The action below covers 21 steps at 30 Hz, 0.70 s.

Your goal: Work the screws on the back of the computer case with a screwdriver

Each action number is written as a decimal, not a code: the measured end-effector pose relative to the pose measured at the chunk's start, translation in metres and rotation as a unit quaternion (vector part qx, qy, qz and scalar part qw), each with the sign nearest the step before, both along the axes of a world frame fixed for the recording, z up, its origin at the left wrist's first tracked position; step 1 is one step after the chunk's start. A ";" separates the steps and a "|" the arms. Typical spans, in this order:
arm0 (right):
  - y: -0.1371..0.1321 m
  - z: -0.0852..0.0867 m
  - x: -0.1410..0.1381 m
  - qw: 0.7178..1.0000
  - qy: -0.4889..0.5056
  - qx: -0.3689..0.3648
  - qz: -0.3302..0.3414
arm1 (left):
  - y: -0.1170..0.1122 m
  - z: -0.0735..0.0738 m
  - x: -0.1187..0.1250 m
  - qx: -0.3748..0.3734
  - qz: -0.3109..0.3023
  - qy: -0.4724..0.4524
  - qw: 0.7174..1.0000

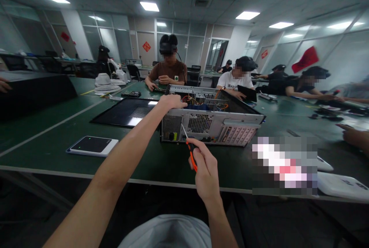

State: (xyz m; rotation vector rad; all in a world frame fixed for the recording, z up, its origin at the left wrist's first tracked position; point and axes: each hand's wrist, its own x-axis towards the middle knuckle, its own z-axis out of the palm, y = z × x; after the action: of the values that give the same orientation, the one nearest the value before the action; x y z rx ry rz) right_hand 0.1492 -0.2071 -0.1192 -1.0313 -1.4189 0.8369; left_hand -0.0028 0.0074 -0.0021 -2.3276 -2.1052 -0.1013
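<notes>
A computer case [201, 125] lies on its side on the green table, its rear panel facing me and its open top showing wires and parts. My left hand [172, 102] is closed over the near left corner of the case, beside the power supply's mesh grille [172, 125]; some fingertips are hidden inside. In front of the rear panel, my right hand [205, 167] grips a screwdriver [191, 152] by its orange and black handle. Its thin shaft points up and left, the tip by the panel between the grille and the fan vent [199, 123]. I cannot tell whether it touches.
A black side panel [123, 111] lies left of the case. Nearer me is a white device with a dark top [93, 145]. A white fan [107, 89] stands farther back. Co-workers [167, 63] sit across the table, and another person's hand [356, 136] reaches in at right.
</notes>
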 end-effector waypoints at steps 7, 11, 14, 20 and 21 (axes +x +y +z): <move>0.016 0.012 -0.013 0.999 -0.010 0.029 -0.031 | 0.003 -0.001 0.000 -0.002 -0.005 0.001 1.000; 0.020 0.012 -0.019 0.998 -0.021 0.028 -0.058 | -0.001 0.000 0.000 -0.001 -0.004 -0.002 1.000; 0.018 0.013 -0.023 0.996 -0.028 0.031 -0.073 | -0.004 0.001 0.001 0.004 -0.002 -0.005 1.000; 0.016 0.020 -0.023 0.995 -0.031 0.032 -0.084 | -0.005 0.002 0.001 -0.003 -0.006 0.001 1.000; 0.017 0.020 -0.022 0.996 -0.021 0.027 -0.081 | -0.004 0.002 0.001 -0.002 -0.009 0.003 1.000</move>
State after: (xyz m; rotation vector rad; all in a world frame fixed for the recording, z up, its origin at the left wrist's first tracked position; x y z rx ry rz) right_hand 0.1269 -0.1903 -0.0992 -1.1120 -1.3663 0.6578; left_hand -0.0019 0.0035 0.0002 -2.3477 -2.0843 -0.0905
